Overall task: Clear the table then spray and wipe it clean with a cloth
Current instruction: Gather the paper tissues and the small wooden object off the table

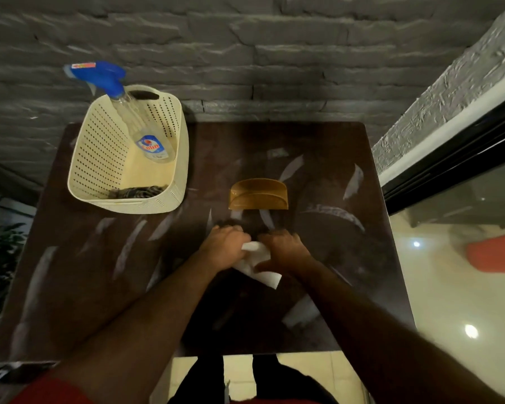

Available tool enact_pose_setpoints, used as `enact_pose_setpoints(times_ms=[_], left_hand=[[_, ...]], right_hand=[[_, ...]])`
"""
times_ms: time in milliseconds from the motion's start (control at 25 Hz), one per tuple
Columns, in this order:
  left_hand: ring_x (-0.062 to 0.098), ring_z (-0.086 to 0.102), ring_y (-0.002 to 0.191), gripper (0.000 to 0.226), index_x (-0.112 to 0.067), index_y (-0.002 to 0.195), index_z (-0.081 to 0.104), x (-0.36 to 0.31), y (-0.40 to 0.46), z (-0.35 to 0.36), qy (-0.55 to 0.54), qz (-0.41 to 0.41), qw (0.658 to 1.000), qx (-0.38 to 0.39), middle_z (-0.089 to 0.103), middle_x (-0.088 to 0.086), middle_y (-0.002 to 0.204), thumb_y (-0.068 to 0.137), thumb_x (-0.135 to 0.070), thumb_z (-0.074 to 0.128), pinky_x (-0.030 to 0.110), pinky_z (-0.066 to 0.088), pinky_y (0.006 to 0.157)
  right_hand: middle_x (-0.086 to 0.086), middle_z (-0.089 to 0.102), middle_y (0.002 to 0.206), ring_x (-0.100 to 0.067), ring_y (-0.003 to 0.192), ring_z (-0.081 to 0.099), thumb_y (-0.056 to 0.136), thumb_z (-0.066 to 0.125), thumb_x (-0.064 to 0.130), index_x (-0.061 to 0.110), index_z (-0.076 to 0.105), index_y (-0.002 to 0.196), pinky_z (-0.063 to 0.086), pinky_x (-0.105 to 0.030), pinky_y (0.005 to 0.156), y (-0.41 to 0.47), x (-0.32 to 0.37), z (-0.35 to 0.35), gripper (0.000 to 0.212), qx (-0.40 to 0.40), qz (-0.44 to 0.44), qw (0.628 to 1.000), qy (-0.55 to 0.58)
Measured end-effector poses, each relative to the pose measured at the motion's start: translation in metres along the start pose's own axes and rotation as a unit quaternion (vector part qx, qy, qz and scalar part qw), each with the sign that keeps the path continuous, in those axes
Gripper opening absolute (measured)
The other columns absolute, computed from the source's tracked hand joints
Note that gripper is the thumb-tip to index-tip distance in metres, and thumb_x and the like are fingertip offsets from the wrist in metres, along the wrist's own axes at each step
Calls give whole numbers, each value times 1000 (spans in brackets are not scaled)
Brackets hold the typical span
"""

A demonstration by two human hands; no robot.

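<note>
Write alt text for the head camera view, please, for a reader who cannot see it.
Both hands, left hand and right hand, gather white paper napkins on a dark table. Behind them stands an empty brown napkin holder; at far left, a cream basket holds a spray bottle.

One dark brown table (99,287) is standing by the brick wall. One cream perforated basket (99,158) is sitting on it, carrying one blue-topped spray bottle (146,135) and one dark striped cloth (140,191). One amber napkin holder (258,194) is resting mid-table. Two hands, left hand (225,246) and right hand (286,250), are sharing one white napkin (258,263).
</note>
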State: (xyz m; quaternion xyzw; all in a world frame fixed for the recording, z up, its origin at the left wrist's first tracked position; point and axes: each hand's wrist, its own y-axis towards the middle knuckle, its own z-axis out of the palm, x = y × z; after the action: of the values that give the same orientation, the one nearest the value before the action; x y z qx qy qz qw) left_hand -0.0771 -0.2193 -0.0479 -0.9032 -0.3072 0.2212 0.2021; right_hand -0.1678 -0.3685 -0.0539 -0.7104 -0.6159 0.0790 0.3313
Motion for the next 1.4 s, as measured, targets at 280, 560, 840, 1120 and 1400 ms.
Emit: enact_pose_setpoints(times_ms=[280, 560, 840, 1120, 1400], left_hand=[[20, 60, 101, 25, -28, 108, 59, 7, -7, -67, 6, 45, 992, -116, 66, -4, 107, 87, -42, 60, 33, 35, 81], [22, 62, 88, 16, -23, 97, 64, 16, 35, -140, 42, 7, 972, -229, 67, 2, 93, 86, -35, 64, 33, 42, 69], [22, 61, 92, 21, -21, 107, 58, 19, 51, -96, 4, -40, 985, -171, 65, 3, 100, 88, -28, 62, 30, 36, 68], [23, 62, 86, 13, -23, 99, 58, 26, 57, -79, -25, -51, 984, -169, 63, 3, 92, 87, -25, 61, 31, 38, 67], [24, 61, 89, 15, -28, 103, 59, 39, 56, -79, -77, -59, 988, -118, 64, 1, 94, 89, -33, 56, 34, 45, 70]], right_hand=[[-13, 69, 115, -32, 107, 64, 90, 63, 30, 16, 66, 121, 50, -39, 88, -6, -1, -85, 34, -48, -56, 997, -10], [-11, 72, 102, -29, 97, 68, 91, 60, 17, 15, 71, 108, 52, -36, 79, 30, -5, -163, 20, -183, -32, 980, -63], [-11, 71, 104, -29, 96, 68, 91, 59, 17, 15, 69, 107, 56, -40, 81, 57, -17, -122, 19, -181, -29, 983, -32], [-12, 70, 110, -33, 101, 66, 91, 55, 17, 16, 66, 113, 51, -37, 79, 63, -26, -102, 25, -157, 29, 987, -37], [-10, 70, 116, -29, 106, 65, 89, 61, 21, 17, 67, 119, 51, -37, 86, 63, -40, -115, 31, -85, 23, 996, 10]])
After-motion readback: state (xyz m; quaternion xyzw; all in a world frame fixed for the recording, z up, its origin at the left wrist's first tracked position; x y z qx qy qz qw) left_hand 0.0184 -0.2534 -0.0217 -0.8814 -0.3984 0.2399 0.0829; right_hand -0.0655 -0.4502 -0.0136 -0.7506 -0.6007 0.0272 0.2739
